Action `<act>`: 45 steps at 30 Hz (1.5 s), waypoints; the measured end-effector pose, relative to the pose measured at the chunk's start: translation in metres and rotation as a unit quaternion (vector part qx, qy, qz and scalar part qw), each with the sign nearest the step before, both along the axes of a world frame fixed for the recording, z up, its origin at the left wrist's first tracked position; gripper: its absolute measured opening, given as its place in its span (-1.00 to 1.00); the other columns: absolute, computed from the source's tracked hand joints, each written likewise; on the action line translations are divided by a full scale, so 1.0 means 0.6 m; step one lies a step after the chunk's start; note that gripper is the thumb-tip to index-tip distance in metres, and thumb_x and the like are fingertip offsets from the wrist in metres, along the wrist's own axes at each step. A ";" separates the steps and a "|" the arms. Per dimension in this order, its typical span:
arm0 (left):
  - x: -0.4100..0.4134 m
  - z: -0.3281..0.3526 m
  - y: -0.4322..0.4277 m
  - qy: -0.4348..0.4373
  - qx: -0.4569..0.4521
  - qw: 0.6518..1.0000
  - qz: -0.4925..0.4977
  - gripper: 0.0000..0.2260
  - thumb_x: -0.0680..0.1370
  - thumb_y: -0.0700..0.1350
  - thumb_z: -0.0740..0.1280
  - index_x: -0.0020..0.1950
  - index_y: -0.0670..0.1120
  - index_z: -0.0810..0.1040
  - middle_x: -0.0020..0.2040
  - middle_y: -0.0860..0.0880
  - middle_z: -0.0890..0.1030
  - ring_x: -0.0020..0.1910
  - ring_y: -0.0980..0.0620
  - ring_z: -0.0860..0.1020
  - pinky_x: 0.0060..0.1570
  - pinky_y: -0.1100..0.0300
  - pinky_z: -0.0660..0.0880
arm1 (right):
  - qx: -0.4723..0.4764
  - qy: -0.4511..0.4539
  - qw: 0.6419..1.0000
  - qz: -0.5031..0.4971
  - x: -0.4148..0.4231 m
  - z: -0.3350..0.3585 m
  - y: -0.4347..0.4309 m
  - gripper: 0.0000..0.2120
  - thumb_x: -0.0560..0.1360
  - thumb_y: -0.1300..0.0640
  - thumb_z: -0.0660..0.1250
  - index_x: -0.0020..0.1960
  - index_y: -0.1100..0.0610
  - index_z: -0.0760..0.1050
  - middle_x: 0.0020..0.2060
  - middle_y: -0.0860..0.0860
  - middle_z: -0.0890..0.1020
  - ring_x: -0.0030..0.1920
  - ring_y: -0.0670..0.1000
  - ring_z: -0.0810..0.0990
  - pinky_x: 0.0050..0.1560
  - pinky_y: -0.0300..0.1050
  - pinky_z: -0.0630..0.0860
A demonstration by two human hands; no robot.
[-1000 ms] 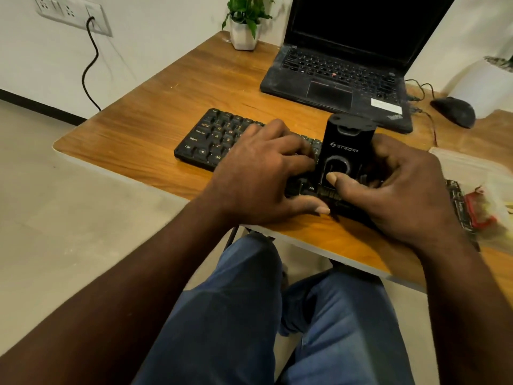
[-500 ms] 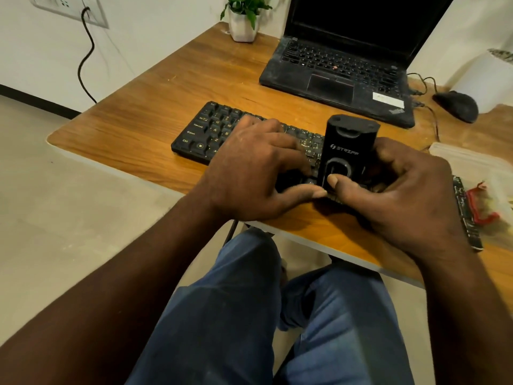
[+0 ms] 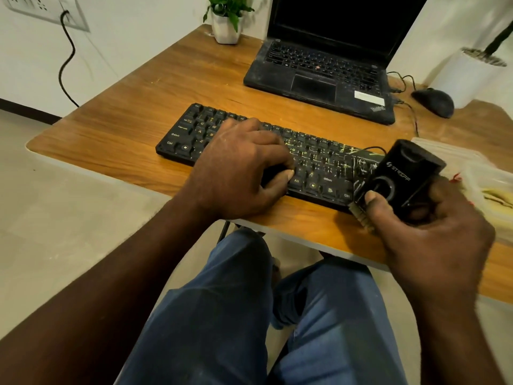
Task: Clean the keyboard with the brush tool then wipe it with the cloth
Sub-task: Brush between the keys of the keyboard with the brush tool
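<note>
A black keyboard (image 3: 316,159) with dusty, scratched keys lies near the front edge of the wooden desk (image 3: 133,118). My left hand (image 3: 238,168) rests on its middle-left keys, fingers curled, thumb by the front row. My right hand (image 3: 427,232) grips a black brush tool (image 3: 399,176) at the keyboard's right end, tilted, thumb on its round button. Pale bristles (image 3: 358,213) stick out below the thumb, at the keyboard's front right corner. No cloth is clearly visible.
A dusty black laptop (image 3: 322,76) stands open behind the keyboard. A black mouse (image 3: 433,102) and a white pot (image 3: 469,76) sit at the back right. A small potted plant (image 3: 226,23) is at the back. A clear plastic bag (image 3: 477,176) lies at the right.
My right hand has swept the brush tool from the keyboard's middle to its right end and tilted it. More of the keys show. My left hand stays on the keyboard.
</note>
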State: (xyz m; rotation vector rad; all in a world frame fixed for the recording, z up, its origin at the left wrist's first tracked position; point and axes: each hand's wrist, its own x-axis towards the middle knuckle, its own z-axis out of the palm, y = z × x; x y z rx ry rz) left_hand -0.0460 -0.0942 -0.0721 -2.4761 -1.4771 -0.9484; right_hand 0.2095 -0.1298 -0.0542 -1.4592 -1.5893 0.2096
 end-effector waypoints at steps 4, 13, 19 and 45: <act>0.002 -0.001 0.001 -0.003 0.001 1.000 0.008 -0.73 0.58 0.11 0.29 0.09 -0.01 0.67 0.01 0.03 0.67 0.03 -0.02 0.51 0.03 0.04 0.32 | 0.002 0.026 0.999 -0.023 -0.014 -0.002 -0.009 -0.73 0.45 -0.12 0.51 0.11 -0.18 0.56 -0.23 -0.30 0.59 -0.25 -0.28 0.61 -0.23 -0.16 0.58; 0.005 0.003 -0.002 -0.007 -0.002 1.000 0.021 -0.74 0.58 0.08 0.28 0.08 -0.02 0.68 -0.01 0.03 0.67 0.01 -0.03 0.52 0.01 0.01 0.38 | -0.023 0.032 0.999 0.005 -0.098 -0.008 -0.014 -0.75 0.44 -0.15 0.50 0.04 -0.19 0.51 -0.25 -0.24 0.61 -0.29 -0.27 0.59 -0.34 -0.42 0.46; 0.005 0.002 -0.002 -0.011 0.000 1.000 0.020 -0.75 0.58 0.06 0.26 0.06 -0.03 0.67 -0.03 0.03 0.67 -0.01 -0.03 0.53 0.03 -0.06 0.42 | -0.026 0.038 0.998 0.038 -0.128 -0.015 -0.014 -0.73 0.44 -0.19 0.47 0.06 -0.17 0.50 -0.16 -0.18 0.64 -0.21 -0.21 0.64 -0.30 -0.26 0.60; 0.002 -0.001 -0.001 -0.022 -0.002 1.000 0.012 -0.76 0.58 0.04 0.28 0.06 -0.04 0.67 -0.03 0.02 0.66 -0.04 0.01 0.48 -0.02 0.02 0.42 | -0.013 0.034 0.999 0.035 -0.131 -0.030 -0.027 -0.72 0.45 -0.08 0.54 0.06 -0.14 0.50 -0.14 -0.18 0.63 -0.16 -0.21 0.63 -0.23 -0.33 0.56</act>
